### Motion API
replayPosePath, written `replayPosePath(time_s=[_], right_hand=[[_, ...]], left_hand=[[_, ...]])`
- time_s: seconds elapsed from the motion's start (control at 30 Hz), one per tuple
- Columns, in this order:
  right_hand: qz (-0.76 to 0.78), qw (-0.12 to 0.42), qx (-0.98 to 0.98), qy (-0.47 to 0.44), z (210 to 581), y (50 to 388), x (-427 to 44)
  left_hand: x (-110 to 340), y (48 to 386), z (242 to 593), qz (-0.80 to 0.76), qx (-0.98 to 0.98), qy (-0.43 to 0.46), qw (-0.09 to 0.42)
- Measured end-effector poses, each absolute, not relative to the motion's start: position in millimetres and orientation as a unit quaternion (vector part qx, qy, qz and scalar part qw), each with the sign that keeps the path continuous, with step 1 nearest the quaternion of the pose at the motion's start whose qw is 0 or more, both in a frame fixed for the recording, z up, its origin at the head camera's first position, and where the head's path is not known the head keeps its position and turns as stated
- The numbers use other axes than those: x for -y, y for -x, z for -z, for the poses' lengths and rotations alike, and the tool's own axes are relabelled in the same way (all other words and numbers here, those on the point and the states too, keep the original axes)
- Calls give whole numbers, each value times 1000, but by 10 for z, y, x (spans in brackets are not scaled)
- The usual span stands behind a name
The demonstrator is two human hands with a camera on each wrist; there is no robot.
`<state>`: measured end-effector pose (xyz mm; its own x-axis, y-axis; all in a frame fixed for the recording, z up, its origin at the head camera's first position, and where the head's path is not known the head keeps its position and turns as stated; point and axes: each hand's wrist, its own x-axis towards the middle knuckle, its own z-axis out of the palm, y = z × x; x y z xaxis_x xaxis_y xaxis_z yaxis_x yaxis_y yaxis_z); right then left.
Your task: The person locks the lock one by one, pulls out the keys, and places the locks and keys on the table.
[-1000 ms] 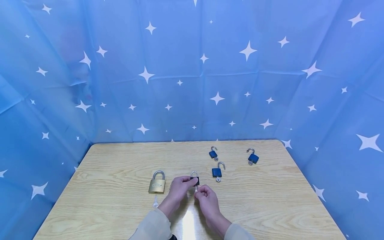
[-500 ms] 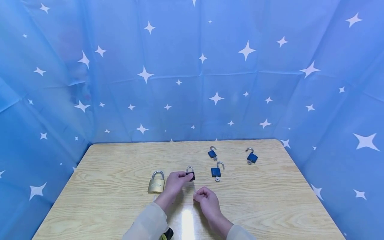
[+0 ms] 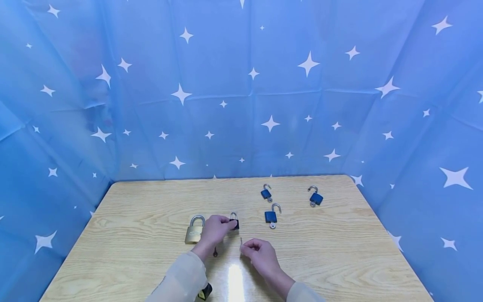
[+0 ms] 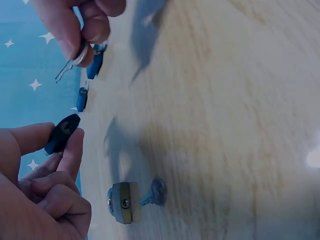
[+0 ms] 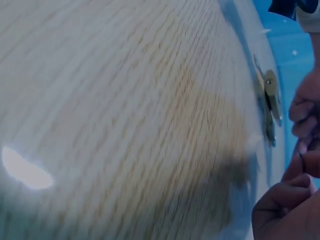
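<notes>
In the head view my left hand (image 3: 214, 230) pinches a small black padlock (image 3: 235, 224) between thumb and fingers, its shackle up. The keyhole end of this padlock (image 4: 65, 131) faces the left wrist camera. Lower right of it, my right hand (image 3: 261, 253) pinches a small key (image 3: 241, 241) by its head, the blade pointing up and apart from the lock. A larger brass padlock (image 3: 193, 235) lies left of my left hand, partly covered by it. Near that padlock, a key (image 4: 158, 192) shows in the left wrist view.
Right of the hands lie three blue padlocks, the nearest (image 3: 271, 217), one behind (image 3: 266, 193) and one farther right (image 3: 316, 199), shackles swung out, keys inserted. A small dark reddish thing (image 3: 215, 253) sits beside my left wrist. A blue starry curtain (image 3: 241, 84) stands behind the table (image 3: 151, 197).
The key has come away from the black padlock. My left hand has moved leftward with the lock, covering part of the brass padlock, while my right hand has stayed nearly in place.
</notes>
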<state>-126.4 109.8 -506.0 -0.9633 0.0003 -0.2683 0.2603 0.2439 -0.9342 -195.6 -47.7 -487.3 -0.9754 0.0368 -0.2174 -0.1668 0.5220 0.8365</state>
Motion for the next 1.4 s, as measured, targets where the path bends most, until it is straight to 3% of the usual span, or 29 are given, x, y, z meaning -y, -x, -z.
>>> replayPosePath(time_s=[0.3, 1.4], right_hand=[[588, 107, -800, -54, 5072, 1282, -1134], [496, 106, -860, -49, 5056, 1329, -1107]], left_hand=[[404, 1952, 5029, -381, -921, 36, 70], [334, 1910, 5062, -267, -962, 31, 40]])
